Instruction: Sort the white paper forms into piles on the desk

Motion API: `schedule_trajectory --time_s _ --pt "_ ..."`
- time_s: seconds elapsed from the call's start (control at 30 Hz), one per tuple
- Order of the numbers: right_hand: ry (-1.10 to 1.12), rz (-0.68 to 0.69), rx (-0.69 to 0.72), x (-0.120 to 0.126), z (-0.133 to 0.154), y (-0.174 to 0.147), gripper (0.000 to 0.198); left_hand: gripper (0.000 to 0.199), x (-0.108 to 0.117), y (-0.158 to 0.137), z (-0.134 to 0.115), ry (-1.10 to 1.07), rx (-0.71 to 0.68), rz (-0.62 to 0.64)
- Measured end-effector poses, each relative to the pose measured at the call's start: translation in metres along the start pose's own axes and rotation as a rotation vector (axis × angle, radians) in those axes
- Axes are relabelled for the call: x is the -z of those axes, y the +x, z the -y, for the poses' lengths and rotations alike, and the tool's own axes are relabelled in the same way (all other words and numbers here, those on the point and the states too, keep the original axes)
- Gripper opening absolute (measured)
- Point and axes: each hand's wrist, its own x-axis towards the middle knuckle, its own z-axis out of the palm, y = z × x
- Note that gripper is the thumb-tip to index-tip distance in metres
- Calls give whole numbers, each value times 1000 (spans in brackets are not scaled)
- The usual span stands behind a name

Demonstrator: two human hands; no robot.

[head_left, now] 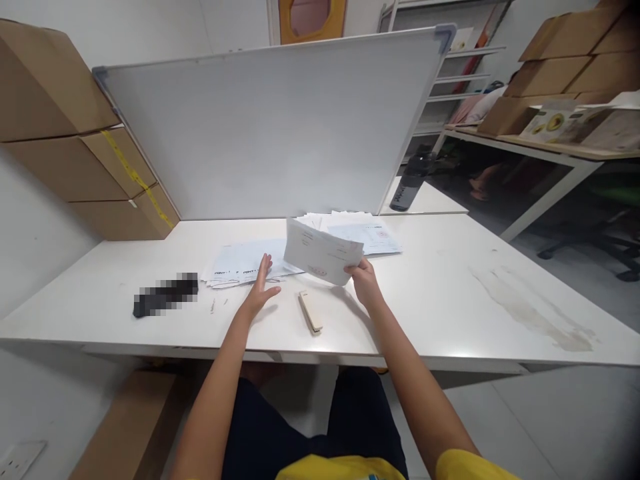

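Observation:
My right hand point(365, 281) is closed on the lower right edge of a sheet of paper point(323, 252), raised above the table and tilted; whether it is one sheet or more I cannot tell. Faint print and a reddish stamp show on it. My left hand point(261, 288) is open, fingers up and thumb out, beside a stack of papers point(245, 259). Between my hands a cream stapler point(310, 312) lies on the table. A second pile of papers point(383, 239) lies behind the held sheet, partly covered by it.
A large whiteboard point(280, 133) stands along the back of the white table point(440, 300). A dark bottle point(413, 180) stands at the back right. Cardboard boxes point(115, 163) are stacked at left. A blurred-out black object point(167, 295) lies left of the papers.

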Motion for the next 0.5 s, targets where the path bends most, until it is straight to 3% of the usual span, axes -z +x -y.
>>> schedule_trajectory --time_s 0.13,0.27,0.4,0.5 --pt "54 77 -81 0 2 -3 29 97 -6 -5 -10 21 23 -111" --pt "34 103 -91 -8 10 -4 24 102 -9 -7 -20 -50 109 -143" --pt "26 30 -25 -16 15 -4 44 73 -14 -4 -24 -289 275 -254" --pt "-12 -17 19 -20 12 -5 42 56 -18 -2 -25 -454 343 -337"
